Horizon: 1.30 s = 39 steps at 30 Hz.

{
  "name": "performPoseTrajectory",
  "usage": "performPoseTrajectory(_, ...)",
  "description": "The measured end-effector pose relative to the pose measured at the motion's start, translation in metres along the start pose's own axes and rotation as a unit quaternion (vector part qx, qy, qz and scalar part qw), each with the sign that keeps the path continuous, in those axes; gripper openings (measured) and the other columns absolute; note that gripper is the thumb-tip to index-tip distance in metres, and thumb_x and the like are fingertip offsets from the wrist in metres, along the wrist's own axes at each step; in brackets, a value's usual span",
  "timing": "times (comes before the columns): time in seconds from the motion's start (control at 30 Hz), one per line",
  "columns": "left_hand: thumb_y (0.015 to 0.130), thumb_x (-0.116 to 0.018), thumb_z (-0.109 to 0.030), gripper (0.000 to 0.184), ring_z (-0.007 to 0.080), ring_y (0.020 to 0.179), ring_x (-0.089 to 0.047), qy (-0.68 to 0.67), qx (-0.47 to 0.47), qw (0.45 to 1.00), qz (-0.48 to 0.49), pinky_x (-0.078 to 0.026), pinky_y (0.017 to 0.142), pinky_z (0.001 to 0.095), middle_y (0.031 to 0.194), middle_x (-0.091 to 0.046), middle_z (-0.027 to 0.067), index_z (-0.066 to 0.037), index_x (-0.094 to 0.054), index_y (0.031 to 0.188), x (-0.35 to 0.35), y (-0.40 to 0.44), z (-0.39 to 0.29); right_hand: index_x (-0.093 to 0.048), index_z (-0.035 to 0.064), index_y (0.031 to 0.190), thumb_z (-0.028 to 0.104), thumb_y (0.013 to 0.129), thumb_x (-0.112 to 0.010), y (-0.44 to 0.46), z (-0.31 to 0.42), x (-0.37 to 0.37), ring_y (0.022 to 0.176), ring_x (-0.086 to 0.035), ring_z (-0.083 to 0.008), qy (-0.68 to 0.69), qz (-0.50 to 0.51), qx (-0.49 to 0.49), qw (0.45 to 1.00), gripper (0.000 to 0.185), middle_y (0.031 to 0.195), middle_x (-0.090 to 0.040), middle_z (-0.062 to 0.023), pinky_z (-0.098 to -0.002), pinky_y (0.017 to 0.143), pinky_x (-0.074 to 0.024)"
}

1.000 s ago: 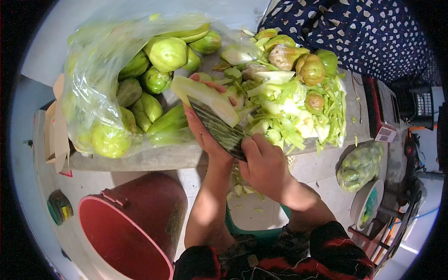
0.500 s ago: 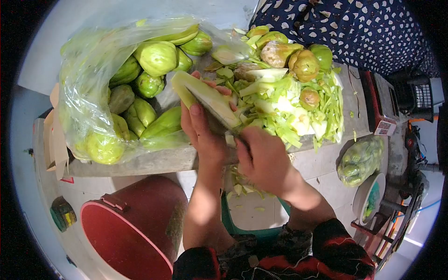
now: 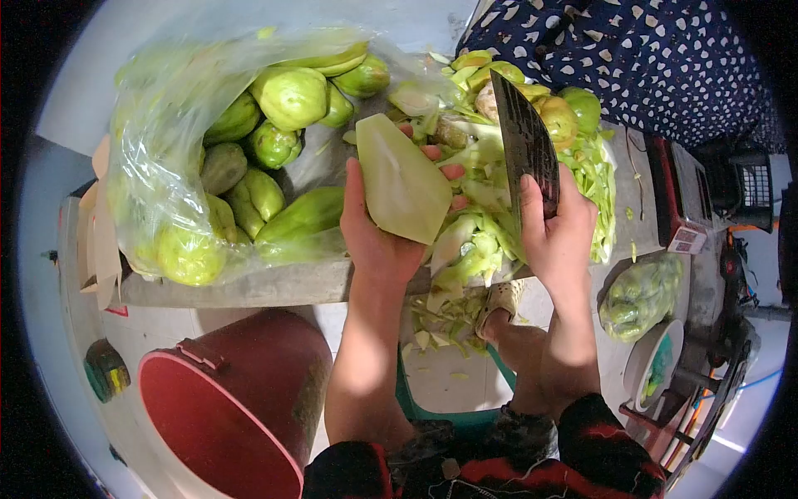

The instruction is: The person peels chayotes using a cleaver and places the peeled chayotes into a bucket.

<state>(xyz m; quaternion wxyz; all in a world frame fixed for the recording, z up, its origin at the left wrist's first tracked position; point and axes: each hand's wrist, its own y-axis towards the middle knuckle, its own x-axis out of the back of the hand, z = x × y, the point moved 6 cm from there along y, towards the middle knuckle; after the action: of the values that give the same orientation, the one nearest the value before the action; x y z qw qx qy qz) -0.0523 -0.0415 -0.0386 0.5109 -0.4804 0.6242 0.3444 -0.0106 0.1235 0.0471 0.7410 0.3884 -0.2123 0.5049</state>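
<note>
My left hand [image 3: 381, 249] holds a peeled, pale green papaya [image 3: 401, 179] with a pointed lower end. Its fingertips show along the fruit's right side. To the right, my right hand [image 3: 565, 233] is closed around a knife [image 3: 529, 137] with a broad dark blade, raised and apart from the fruit. The knife's handle is mostly hidden by the fingers. Beneath and behind both hands, a heap of green peelings [image 3: 490, 241] spreads over the table. An open clear plastic bag [image 3: 154, 166] to the left contains several unpeeled green papayas [image 3: 289, 98].
A red bucket [image 3: 241, 407] lies below the table [image 3: 224, 287] at left. Peel scraps [image 3: 440, 328] are on the floor near a foot [image 3: 499, 312]. At right are a red-sided scale [image 3: 686, 200], a filled plastic bag [image 3: 640, 295] and a basin [image 3: 652, 366]. Dotted dark cloth [image 3: 615, 58] borders the back.
My right hand has moved up and right, lifting the knife away from the papaya. My left hand has shifted slightly right and turned the fruit, showing a broad peeled face.
</note>
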Motion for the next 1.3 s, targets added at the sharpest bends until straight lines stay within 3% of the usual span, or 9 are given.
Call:
performPoseTrajectory(0.1, 0.098, -0.032, -0.056, 0.063, 0.0391, 0.107, -0.059, -0.028, 0.010, 1.000, -0.008, -0.054, 0.078, 0.0531, 0.114, -0.059, 0.0166, -0.011, -0.040, 0.140, 0.003, 0.001, 0.000, -0.054, -0.0006, 0.088, 0.006, 0.090, -0.061, -0.002, 0.004, 0.000, 0.054, -0.057, -0.0382, 0.014, 0.038, -0.042, 0.998, 0.010, 0.064, -0.057, -0.0193, -0.0398, 0.051, -0.0434)
performPoseTrajectory(0.17, 0.098, -0.032, -0.057, 0.063, 0.0393, 0.108, -0.058, -0.039, 0.008, 0.999, 0.005, -0.054, 0.079, 0.0538, 0.115, -0.058, 0.0166, -0.011, -0.040, 0.140, 0.005, 0.003, 0.001, -0.054, -0.0006, 0.088, 0.006, 0.090, -0.061, -0.009, 0.012, -0.005, 0.057, -0.057, -0.0397, 0.012, 0.039, -0.014, 0.999, 0.010, 0.066, -0.058, -0.0201, -0.0408, 0.052, -0.0441)
performPoseTrajectory(0.23, 0.097, -0.034, -0.058, 0.064, 0.0400, 0.109, -0.057, -0.001, -0.088, 0.996, -0.028, -0.051, 0.084, 0.0549, 0.116, -0.058, 0.0157, -0.012, -0.039, 0.140, 0.010, 0.004, -0.006, -0.054, 0.0010, 0.089, 0.007, 0.088, -0.061, -0.020, 0.024, -0.016, 0.064, -0.057, -0.0438, 0.020, 0.054, 0.040, 0.998, 0.009, 0.077, -0.060, -0.0221, -0.0436, 0.054, -0.0471)
performPoseTrajectory(0.37, 0.096, -0.037, -0.059, 0.064, 0.0394, 0.109, -0.057, 0.087, -0.176, 0.979, -0.054, -0.049, 0.087, 0.0564, 0.119, -0.058, 0.0147, -0.013, -0.038, 0.141, 0.012, 0.000, -0.018, -0.053, 0.0035, 0.094, 0.007, 0.082, -0.061, -0.049, 0.052, -0.038, 0.064, -0.059, -0.0388, -0.013, 0.151, 0.146, 0.977, 0.014, 0.082, -0.057, -0.0186, -0.0424, 0.053, -0.0513)
performPoseTrajectory(0.43, 0.099, -0.034, -0.058, 0.065, 0.0316, 0.107, -0.057, 0.089, -0.223, 0.971, 0.004, -0.050, 0.087, 0.0494, 0.118, -0.056, 0.0126, -0.012, -0.031, 0.145, 0.015, -0.002, -0.022, -0.053, 0.0040, 0.095, 0.008, 0.080, -0.060, -0.059, 0.064, -0.044, 0.062, -0.060, -0.0359, -0.020, 0.190, 0.172, 0.966, 0.017, 0.081, -0.056, -0.0166, -0.0412, 0.052, -0.0523)
performPoseTrajectory(0.53, 0.098, -0.037, -0.058, 0.068, 0.0310, 0.109, -0.056, 0.054, -0.242, 0.966, 0.073, -0.050, 0.089, 0.0483, 0.120, -0.055, 0.0131, -0.012, -0.028, 0.146, 0.027, 0.004, -0.027, -0.053, 0.0038, 0.092, 0.010, 0.078, -0.057, -0.068, 0.080, -0.046, 0.061, -0.062, -0.0259, -0.047, 0.183, 0.240, 0.952, 0.016, 0.074, -0.052, -0.0103, -0.0353, 0.048, -0.0512)
performPoseTrajectory(0.8, 0.098, -0.040, -0.056, 0.067, 0.0283, 0.108, -0.054, 0.063, -0.272, 0.956, 0.087, -0.048, 0.090, 0.0447, 0.118, -0.053, 0.0114, -0.011, -0.029, 0.145, 0.020, -0.002, -0.034, -0.053, 0.0037, 0.093, 0.010, 0.080, -0.057, -0.069, 0.081, -0.051, 0.061, -0.062, -0.0267, -0.043, 0.190, 0.230, 0.954, 0.015, 0.075, -0.053, -0.0111, -0.0354, 0.050, -0.0521)
performPoseTrajectory(1.17, 0.099, -0.036, -0.055, 0.064, 0.0240, 0.105, -0.052, 0.189, -0.269, 0.944, 0.012, -0.046, 0.088, 0.0407, 0.115, -0.052, 0.0093, -0.007, -0.032, 0.141, 0.014, -0.005, -0.024, -0.050, 0.0057, 0.092, 0.009, 0.081, -0.056, -0.066, 0.071, -0.053, 0.062, -0.062, -0.0273, -0.040, 0.181, 0.204, 0.961, 0.013, 0.078, -0.054, -0.0111, -0.0367, 0.051, -0.0526)
performPoseTrajectory(1.3, 0.099, -0.035, -0.055, 0.065, 0.0230, 0.106, -0.052, 0.173, -0.270, 0.947, -0.014, -0.045, 0.089, 0.0397, 0.116, -0.052, 0.0087, -0.007, -0.032, 0.142, 0.012, -0.006, -0.018, -0.051, 0.0059, 0.092, 0.009, 0.081, -0.056, -0.065, 0.069, -0.054, 0.064, -0.063, -0.0275, -0.056, 0.188, 0.183, 0.963, 0.013, 0.078, -0.054, -0.0111, -0.0369, 0.051, -0.0529)
